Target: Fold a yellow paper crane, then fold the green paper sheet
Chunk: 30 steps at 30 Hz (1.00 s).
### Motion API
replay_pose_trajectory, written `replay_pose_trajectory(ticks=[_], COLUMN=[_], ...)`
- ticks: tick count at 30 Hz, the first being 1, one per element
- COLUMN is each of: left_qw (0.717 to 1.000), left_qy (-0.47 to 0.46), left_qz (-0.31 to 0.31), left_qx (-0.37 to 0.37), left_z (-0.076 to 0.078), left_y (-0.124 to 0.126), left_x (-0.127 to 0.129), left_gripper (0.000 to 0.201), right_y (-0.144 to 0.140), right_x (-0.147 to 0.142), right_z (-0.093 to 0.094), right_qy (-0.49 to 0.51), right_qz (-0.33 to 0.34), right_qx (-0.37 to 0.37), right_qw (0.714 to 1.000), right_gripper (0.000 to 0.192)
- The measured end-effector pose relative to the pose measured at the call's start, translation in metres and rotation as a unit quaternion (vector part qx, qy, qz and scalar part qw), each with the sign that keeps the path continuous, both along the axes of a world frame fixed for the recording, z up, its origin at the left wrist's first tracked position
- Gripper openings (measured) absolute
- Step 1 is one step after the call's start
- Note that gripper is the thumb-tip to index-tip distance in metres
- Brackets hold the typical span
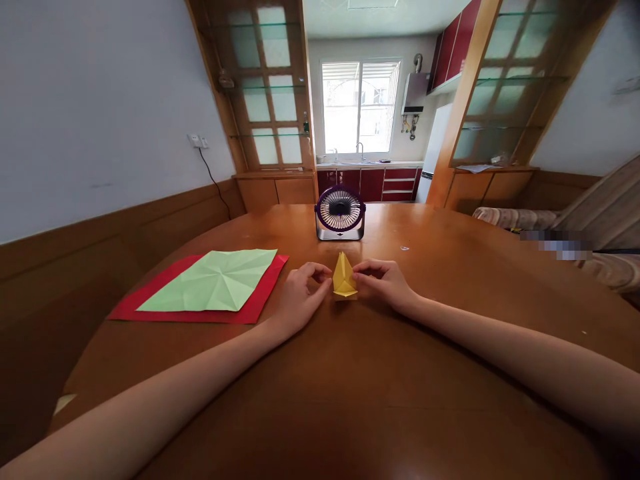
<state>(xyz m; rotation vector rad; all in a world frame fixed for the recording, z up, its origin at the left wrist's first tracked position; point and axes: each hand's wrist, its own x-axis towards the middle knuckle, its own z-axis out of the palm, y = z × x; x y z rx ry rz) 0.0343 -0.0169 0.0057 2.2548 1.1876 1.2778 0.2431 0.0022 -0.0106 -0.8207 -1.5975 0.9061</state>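
Note:
A small yellow folded paper (344, 277) stands on the wooden table (350, 380) between my hands, its pointed end upward and away from me. My right hand (387, 283) pinches its right edge between thumb and bent fingers. Just left of the paper is my left hand (303, 297), its thumb and forefinger slightly apart and their tips very close to the paper's left edge. A creased light green sheet (213, 280) lies over a red sheet (265, 297), both to the left of my left hand.
A small purple desk fan (341, 212) stands beyond the yellow paper. A small white scrap (405, 249) lies right of the fan. The table's rounded edge curves along the left, near a wall (115, 120). A striped sofa (605, 207) is at the right.

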Motion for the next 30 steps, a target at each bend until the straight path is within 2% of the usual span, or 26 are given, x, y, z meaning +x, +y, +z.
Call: replay_pose_trajectory(ticks=[10,22,25,30], left_qw=[0.996,0.969,0.964,0.971], left_qy=[-0.044,-0.135,-0.144,-0.129], left_qz=[-0.050,-0.133,-0.137,-0.125], left_qx=[-0.064,-0.161,-0.179,-0.159], left_z=[-0.0021,-0.0060,-0.0053,-0.0025], left_y=[0.0000,0.0067,0.0047,0.0007], left_x=[0.0002,-0.0006,0.0001,0.0009], left_gripper=[0.014,0.019,0.019,0.017], right_y=[0.0004,-0.0011,-0.0012,-0.0034], right_x=[-0.0009,-0.0002,-0.0003,-0.0017], right_z=[-0.0007,-0.0003,-0.0011,0.0010], right_qy=[-0.004,-0.012,-0.029,-0.067], right_qz=[-0.010,0.002,-0.001,-0.012], right_qx=[0.005,0.018,0.042,0.098], right_qw=[1.000,1.000,0.999,0.993], right_gripper=[0.022,0.020,0.019,0.017])
